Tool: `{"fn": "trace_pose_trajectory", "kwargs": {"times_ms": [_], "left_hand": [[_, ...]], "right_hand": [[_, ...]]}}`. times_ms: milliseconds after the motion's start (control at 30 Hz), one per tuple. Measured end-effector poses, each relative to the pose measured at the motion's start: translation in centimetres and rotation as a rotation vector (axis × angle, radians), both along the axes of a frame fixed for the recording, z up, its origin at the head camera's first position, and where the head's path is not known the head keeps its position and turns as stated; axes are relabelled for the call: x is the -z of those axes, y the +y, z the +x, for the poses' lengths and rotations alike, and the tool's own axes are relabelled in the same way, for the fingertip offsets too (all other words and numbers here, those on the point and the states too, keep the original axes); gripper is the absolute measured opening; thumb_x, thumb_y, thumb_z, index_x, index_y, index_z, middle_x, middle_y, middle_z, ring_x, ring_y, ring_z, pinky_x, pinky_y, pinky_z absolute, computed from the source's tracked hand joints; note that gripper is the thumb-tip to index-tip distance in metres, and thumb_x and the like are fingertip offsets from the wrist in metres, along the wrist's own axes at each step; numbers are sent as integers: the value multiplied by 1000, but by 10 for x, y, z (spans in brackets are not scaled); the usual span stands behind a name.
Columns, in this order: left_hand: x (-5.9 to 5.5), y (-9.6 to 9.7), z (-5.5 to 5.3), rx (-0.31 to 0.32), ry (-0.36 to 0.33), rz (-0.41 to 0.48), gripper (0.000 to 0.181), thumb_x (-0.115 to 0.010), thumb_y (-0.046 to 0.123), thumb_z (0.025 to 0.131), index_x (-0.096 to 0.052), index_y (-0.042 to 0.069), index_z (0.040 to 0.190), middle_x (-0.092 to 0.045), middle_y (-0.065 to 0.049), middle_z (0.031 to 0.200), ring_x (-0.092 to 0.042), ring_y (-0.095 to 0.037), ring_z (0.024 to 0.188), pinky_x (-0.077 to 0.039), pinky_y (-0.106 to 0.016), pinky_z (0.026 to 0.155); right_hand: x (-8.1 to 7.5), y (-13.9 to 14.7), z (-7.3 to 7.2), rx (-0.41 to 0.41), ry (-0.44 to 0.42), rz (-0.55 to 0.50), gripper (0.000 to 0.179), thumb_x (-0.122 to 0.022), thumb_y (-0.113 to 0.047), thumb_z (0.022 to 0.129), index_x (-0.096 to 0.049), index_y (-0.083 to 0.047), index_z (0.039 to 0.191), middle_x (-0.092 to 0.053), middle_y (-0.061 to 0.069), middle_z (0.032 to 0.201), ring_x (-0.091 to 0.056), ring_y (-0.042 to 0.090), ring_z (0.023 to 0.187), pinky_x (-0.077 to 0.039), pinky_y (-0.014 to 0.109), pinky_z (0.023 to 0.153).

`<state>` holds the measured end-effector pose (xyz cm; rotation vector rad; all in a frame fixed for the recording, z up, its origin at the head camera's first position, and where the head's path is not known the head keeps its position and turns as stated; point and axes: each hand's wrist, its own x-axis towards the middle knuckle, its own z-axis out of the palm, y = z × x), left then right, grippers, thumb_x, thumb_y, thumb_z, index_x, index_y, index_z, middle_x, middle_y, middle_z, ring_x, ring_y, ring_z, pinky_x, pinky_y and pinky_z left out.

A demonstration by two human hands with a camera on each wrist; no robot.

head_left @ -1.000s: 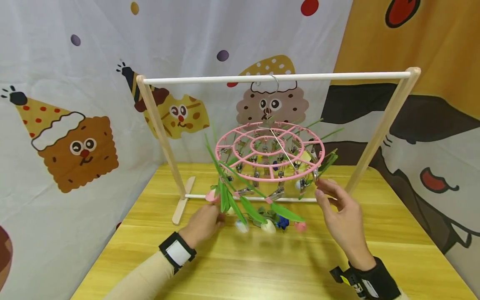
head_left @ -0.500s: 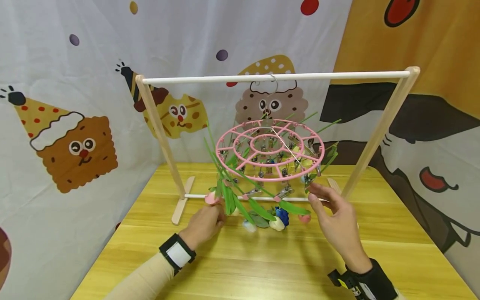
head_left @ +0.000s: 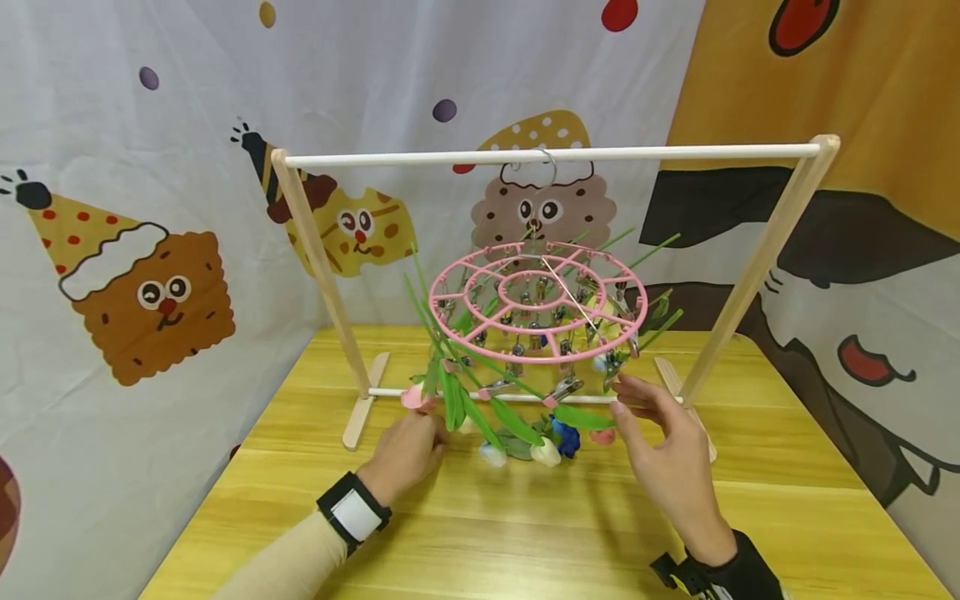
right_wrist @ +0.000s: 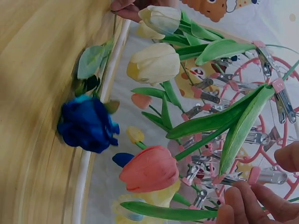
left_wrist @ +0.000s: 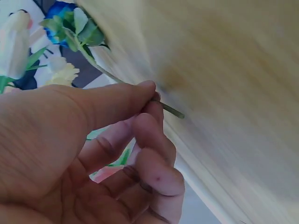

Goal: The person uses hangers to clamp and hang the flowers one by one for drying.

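Observation:
My left hand point(head_left: 408, 454) pinches the thin stem of a blue artificial rose point(right_wrist: 88, 122) between thumb and fingers. In the left wrist view the stem's cut end point(left_wrist: 174, 111) sticks out past the fingertips. The rose lies low above the table, under a pink round clip hanger point(head_left: 538, 354). At the hanger's right side is my right hand point(head_left: 671, 454), thumb and fingers apart, fingertips by a metal clip point(right_wrist: 271, 176); whether they touch it I cannot tell. Close to this hand hang a pink tulip point(right_wrist: 150, 169) and a white tulip point(right_wrist: 154, 63), heads down.
The hanger is hooked on the white top bar point(head_left: 420, 158) of a wooden stand. Its right post point(head_left: 768, 258) rises behind my right hand, and a white lower bar point(head_left: 393, 392) runs behind the flowers. Several clipped flowers fill the hanger's underside above the wooden table point(head_left: 525, 533).
The hanger has turned a little and its hanging flowers have swung. My right hand has moved slightly left and down along the rim. My left hand has stayed nearly still.

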<state>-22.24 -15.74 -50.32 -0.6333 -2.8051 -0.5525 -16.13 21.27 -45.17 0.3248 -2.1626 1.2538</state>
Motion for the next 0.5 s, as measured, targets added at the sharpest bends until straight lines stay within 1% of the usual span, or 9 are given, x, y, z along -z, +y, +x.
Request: {"fn": "trace_pose_trajectory", "kwargs": {"times_ms": [133, 233, 300, 400, 500], "left_hand": [[-4, 2, 8, 15, -25, 22, 15, -89, -3, 91, -89, 12, 88, -85, -1, 90, -79, -16, 81, -64, -34, 63], [-9, 5, 16, 51, -62, 40, 15, -89, 0, 91, -88, 14, 86, -84, 2, 87, -73, -9, 75, -61, -29, 61], [-12, 7, 23, 79, -95, 53, 15, -90, 1, 91, -87, 15, 86, -83, 3, 84, -68, -4, 71, -58, -26, 60], [-17, 11, 33, 123, -144, 70, 18, -91, 2, 92, -85, 16, 84, -78, 7, 78, -60, 1, 66, -53, -22, 58], [-22, 16, 44, 157, -204, 77, 19, -93, 3, 95, -84, 17, 85, -75, 9, 75, -58, 4, 65, -51, -21, 57]], "right_hand": [[2, -5, 5, 7, 82, 6, 46, -80, 2, 109, -73, -7, 153, -82, 15, 140, -69, -2, 125, -53, 11, 111], [4, -8, 7, 7, 159, 25, 48, -83, 7, 104, -76, -8, 149, -82, 15, 137, -68, 0, 125, -51, 13, 111], [7, -9, 8, -8, 197, 34, 46, -85, 9, 100, -80, -8, 143, -82, 14, 132, -69, 1, 122, -50, 13, 108], [11, -13, 8, -89, 275, 62, 42, -86, 13, 96, -84, -7, 132, -83, 12, 121, -70, 4, 111, -53, 13, 102], [16, -17, 8, -239, 330, 103, 41, -86, 17, 92, -85, -9, 124, -83, 9, 112, -71, 6, 96, -57, 14, 89]]}}
